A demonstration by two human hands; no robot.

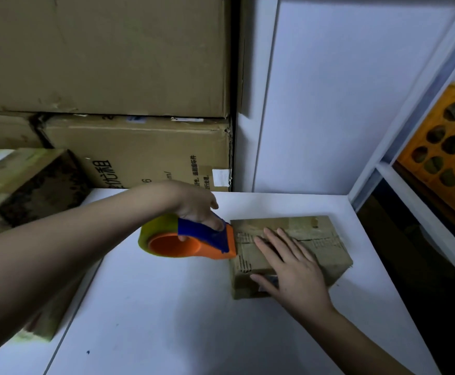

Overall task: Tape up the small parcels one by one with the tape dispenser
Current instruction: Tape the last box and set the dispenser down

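A small flat cardboard parcel (326, 247) lies on the white table (166, 307), right of centre. My right hand (291, 263) lies flat on its top with straight fingers, the thumb along the near edge. My left hand (196, 207) grips the orange and blue tape dispenser (193, 243), fingers curled over its blue handle. The dispenser's blade end touches the parcel's left edge. A roll of clear yellowish tape (157, 228) sits on the dispenser. Shiny tape covers part of the parcel's top.
More taped parcels (29, 182) are stacked at the left, partly under my left arm. Large cardboard boxes (139, 150) stand behind the table. A white wall panel (329, 104) closes the back right. An orange crate (442, 155) sits on a shelf beyond the table's right edge.
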